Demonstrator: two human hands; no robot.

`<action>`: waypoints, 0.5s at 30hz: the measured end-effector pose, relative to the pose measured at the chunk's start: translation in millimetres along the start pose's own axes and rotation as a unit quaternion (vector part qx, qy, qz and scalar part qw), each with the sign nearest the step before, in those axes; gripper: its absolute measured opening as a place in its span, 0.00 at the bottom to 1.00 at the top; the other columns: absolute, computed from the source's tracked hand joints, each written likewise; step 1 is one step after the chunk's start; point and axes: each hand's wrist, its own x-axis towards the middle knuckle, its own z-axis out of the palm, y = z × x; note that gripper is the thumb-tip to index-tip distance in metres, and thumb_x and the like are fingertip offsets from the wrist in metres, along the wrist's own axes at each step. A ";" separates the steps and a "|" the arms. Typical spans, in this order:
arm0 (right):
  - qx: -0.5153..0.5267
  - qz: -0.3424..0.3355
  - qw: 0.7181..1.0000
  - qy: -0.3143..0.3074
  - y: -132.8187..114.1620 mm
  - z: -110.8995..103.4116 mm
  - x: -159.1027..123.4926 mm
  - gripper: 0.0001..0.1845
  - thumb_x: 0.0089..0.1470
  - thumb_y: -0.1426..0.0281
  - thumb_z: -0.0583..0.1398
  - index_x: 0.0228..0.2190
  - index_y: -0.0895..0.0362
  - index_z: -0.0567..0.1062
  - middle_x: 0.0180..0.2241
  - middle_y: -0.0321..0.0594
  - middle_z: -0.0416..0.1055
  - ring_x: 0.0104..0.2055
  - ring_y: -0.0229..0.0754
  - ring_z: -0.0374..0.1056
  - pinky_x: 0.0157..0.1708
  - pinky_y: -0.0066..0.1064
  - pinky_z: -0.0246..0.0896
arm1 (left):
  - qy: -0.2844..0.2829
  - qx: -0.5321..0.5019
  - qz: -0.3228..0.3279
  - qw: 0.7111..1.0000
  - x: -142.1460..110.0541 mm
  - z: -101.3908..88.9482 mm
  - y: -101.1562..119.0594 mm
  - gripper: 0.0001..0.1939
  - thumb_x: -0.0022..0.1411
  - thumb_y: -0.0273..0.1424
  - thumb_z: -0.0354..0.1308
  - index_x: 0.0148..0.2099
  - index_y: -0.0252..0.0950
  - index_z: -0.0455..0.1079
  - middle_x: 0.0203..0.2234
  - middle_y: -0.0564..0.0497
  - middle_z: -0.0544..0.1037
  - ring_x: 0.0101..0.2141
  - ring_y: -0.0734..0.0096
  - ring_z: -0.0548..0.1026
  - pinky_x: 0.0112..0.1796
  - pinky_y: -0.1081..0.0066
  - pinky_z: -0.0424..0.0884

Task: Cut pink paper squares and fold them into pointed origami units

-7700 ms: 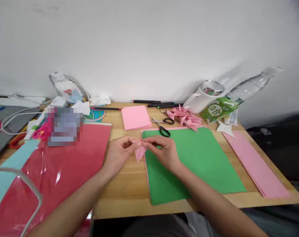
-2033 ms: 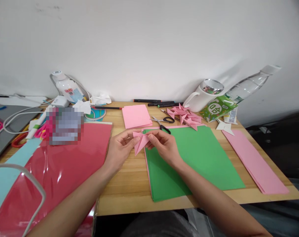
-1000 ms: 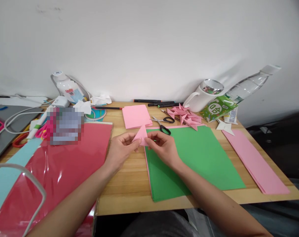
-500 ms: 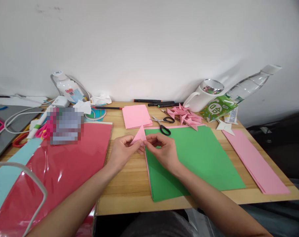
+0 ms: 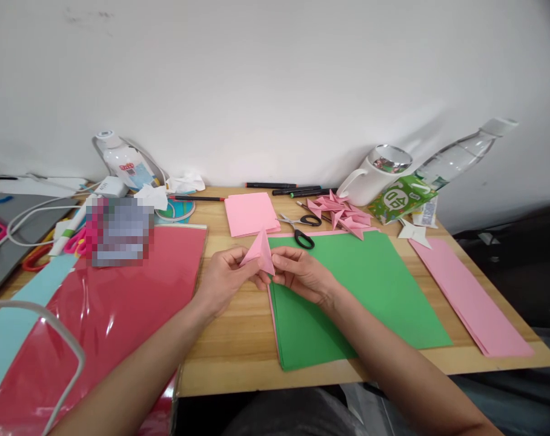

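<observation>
L hand (image 5: 227,272) pinches pink fold (image 5: 258,249) over table (image 5: 229,357), nr green stack's (image 5: 347,303) back-left corner, prob to steady it; R hand (image 5: 302,272) at fold's right edge, can't tell if gripping.

Nearer than the bare left hand (image 5: 227,278), a path runs over light-brown wooden tabletop (image 5: 229,345) between the glossy red plastic-wrapped sheet (image 5: 134,290) and flat green paper stack (image 5: 370,284), while ahead rightward black-handled metal scissors (image 5: 295,223), a spiky folded-pink-paper heap (image 5: 341,214) and a silver-rimmed white mug (image 5: 370,184) stand in the way.
</observation>
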 end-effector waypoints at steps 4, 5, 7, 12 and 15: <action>-0.022 -0.019 0.999 -0.022 1.1 3.1 -1.6 0.16 0.33 0.64 0.73 0.25 0.57 0.77 0.21 0.29 0.73 0.22 0.28 0.67 0.23 0.19 0.66 | -0.005 0.015 -0.005 1.000 -0.2 -0.4 0.2 0.10 0.53 0.33 0.64 0.27 0.31 0.72 0.19 0.49 0.77 0.20 0.72 0.75 0.23 0.73 0.71; -0.035 -0.029 0.999 -0.026 1.4 4.0 -2.0 0.16 0.34 0.65 0.73 0.26 0.57 0.77 0.22 0.30 0.73 0.22 0.28 0.67 0.23 0.19 0.65 | -0.006 0.022 -0.003 1.000 -0.1 -0.6 0.3 0.10 0.53 0.33 0.64 0.27 0.31 0.72 0.18 0.50 0.77 0.19 0.72 0.75 0.23 0.73 0.72; -0.060 -0.054 0.996 -0.030 1.7 4.7 -2.3 0.15 0.36 0.65 0.73 0.27 0.58 0.77 0.22 0.30 0.73 0.22 0.28 0.67 0.24 0.19 0.64 | -0.010 0.039 0.004 0.999 -0.2 -0.8 0.9 0.09 0.53 0.32 0.63 0.26 0.32 0.72 0.18 0.51 0.77 0.19 0.72 0.75 0.23 0.74 0.72; -0.024 -0.037 0.998 -0.043 0.7 -2.4 0.7 0.16 0.35 0.63 0.73 0.25 0.59 0.77 0.21 0.32 0.73 0.22 0.29 0.67 0.23 0.20 0.64 | -0.015 0.066 0.010 0.998 -1.6 0.3 2.6 0.07 0.54 0.30 0.61 0.27 0.32 0.70 0.18 0.53 0.77 0.18 0.75 0.74 0.22 0.77 0.71; 0.021 0.005 0.998 -0.058 1.8 -6.4 3.0 0.17 0.36 0.60 0.72 0.23 0.59 0.76 0.19 0.31 0.71 0.20 0.28 0.66 0.21 0.18 0.63 | -0.033 0.078 0.006 0.996 -2.9 1.5 3.2 0.06 0.55 0.29 0.60 0.27 0.31 0.71 0.17 0.53 0.77 0.17 0.76 0.74 0.21 0.78 0.69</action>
